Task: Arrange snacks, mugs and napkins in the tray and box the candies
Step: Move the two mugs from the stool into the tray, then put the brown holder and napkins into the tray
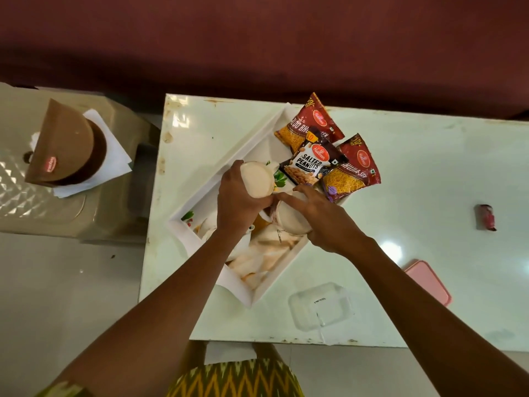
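A white tray [200, 196] lies diagonally on the table. Its far end holds three snack packets: a dark salted peanuts pack [310, 164] between two red sev packs [307, 124] [355, 170]. My left hand [237, 199] grips a cream mug [257, 179] upside down over the tray's middle. My right hand [320, 216] holds a second cream mug [289, 222], also inverted, right beside it. Folded pale napkins [266, 250] fill the tray's near end. A clear plastic box [320, 306] stands near the front edge, its pink lid [429, 282] to the right.
A small red wrapped candy [485, 217] lies alone at the table's right. Left of the table a beige stool [57, 202] carries a brown round box [65, 147] on white napkins. A dark maroon sofa [257, 38] runs along the far side.
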